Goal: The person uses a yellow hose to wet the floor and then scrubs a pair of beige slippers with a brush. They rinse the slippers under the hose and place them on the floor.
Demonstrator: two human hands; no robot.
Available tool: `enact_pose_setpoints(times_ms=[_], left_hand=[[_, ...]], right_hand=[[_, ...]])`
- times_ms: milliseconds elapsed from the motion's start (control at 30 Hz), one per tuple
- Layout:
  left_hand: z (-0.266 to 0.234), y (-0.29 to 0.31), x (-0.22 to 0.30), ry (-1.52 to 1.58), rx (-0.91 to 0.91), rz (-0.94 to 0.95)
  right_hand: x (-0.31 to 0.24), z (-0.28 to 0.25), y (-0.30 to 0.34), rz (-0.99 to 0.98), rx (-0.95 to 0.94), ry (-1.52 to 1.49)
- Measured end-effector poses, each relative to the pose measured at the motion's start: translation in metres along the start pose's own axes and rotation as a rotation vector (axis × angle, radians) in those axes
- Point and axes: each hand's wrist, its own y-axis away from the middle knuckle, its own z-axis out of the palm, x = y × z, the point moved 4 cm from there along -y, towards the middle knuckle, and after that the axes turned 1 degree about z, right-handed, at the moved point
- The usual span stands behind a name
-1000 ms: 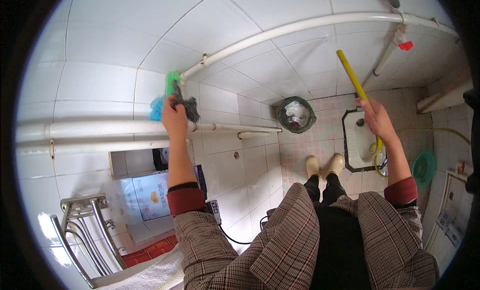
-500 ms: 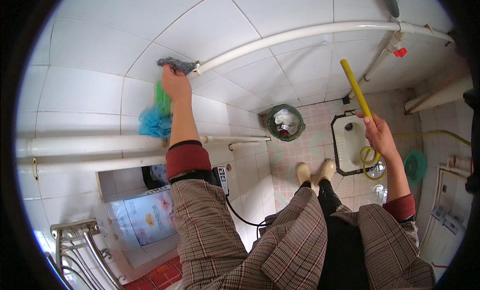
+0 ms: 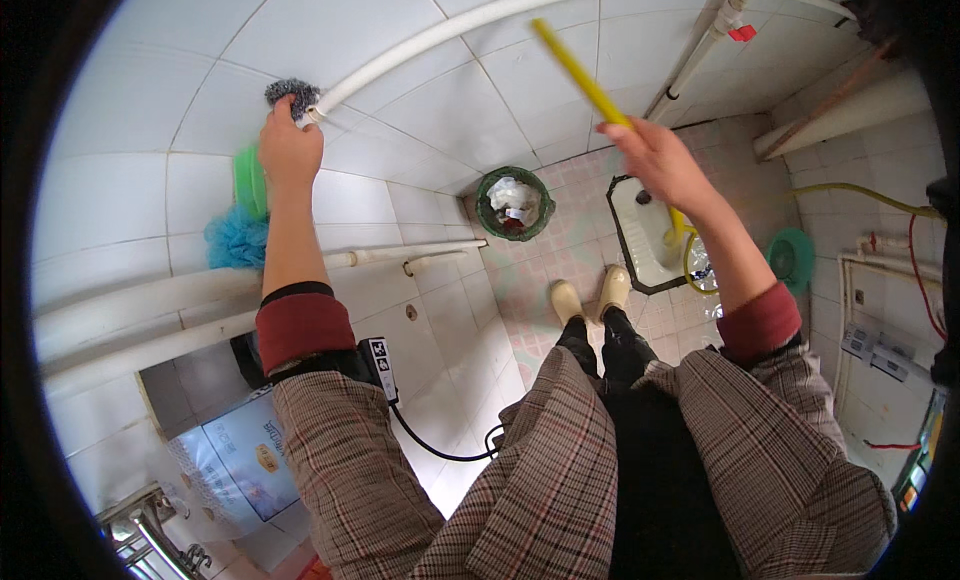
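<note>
My left hand (image 3: 289, 155) reaches up to the tiled wall at the upper left. Its thumb is spread from the fingers, and the fingertips touch a grey scouring pad (image 3: 292, 94) beside the end of a white pipe (image 3: 420, 45). Below that hand are a green plastic holder (image 3: 250, 180) and a blue mesh bath puff (image 3: 238, 240), partly behind the wrist. In my right hand (image 3: 660, 160) is a yellow hose (image 3: 580, 72), its stiff-looking end pointing up and left. The fingers wrap round it, and its lower part loops down over the squat toilet (image 3: 640, 230).
A lined waste bin (image 3: 545, 208) with white paper stands by the wall. My cream boots (image 3: 614, 288) are on the pink-tiled floor. White pipes (image 3: 140, 300) run along the left wall above a clear package (image 3: 245, 460). A green basin (image 3: 790, 259) sits at the right.
The view has shifted, so the scene sits further left and higher. My right hand has swung the hose's end leftward. My left thumb has spread from the fingers at the scouring pad.
</note>
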Motion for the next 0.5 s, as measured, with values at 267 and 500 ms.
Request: enact_pose_setpoints(times_ms=[267,500], left_hand=[[0.014,0.028,-0.023,1.120,0.140,-0.146],[0.014,0.055,-0.022,1.020,0.061,-0.123]], right_hand=[[-0.075,0.112,-0.015,-0.243,-0.377,0.200],[-0.083,0.180,-0.020,-0.277,-0.549,0.258]])
